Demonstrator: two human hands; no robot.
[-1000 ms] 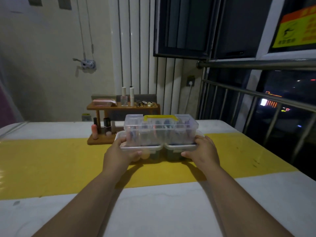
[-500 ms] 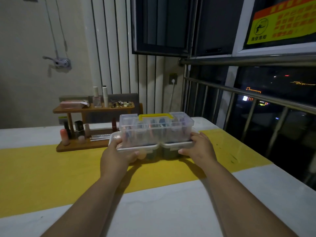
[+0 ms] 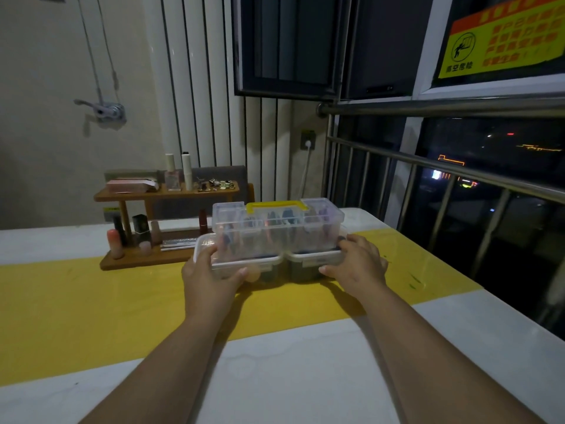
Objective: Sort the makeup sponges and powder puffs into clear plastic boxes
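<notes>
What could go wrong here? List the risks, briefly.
The handled box spans the left low box and right low box, held separately by the left hand and right hand; uneven movement could part them and tip it. The wooden rack stands close behind; pushing back might topple its upright tubes.

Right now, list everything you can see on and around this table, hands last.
Case: one, clear with a yellow handle, stacked on both boxes.
Boxes: two, clear with white lids, side by side at the yellow strip; left box, right box.
Shelf: one, brown wood, two tiers, behind and left of the boxes.
Bottles: two, white-capped, top tier.
Packet: one, pink, top tier, left end.
Tubes: several, pink and dark, bottom tier.
Table: one, white.
Railing: one, metal, right side.
Sign: one, yellow and red, upper right window.
Left hand: grips the left box.
Right hand: grips the right box.
</notes>
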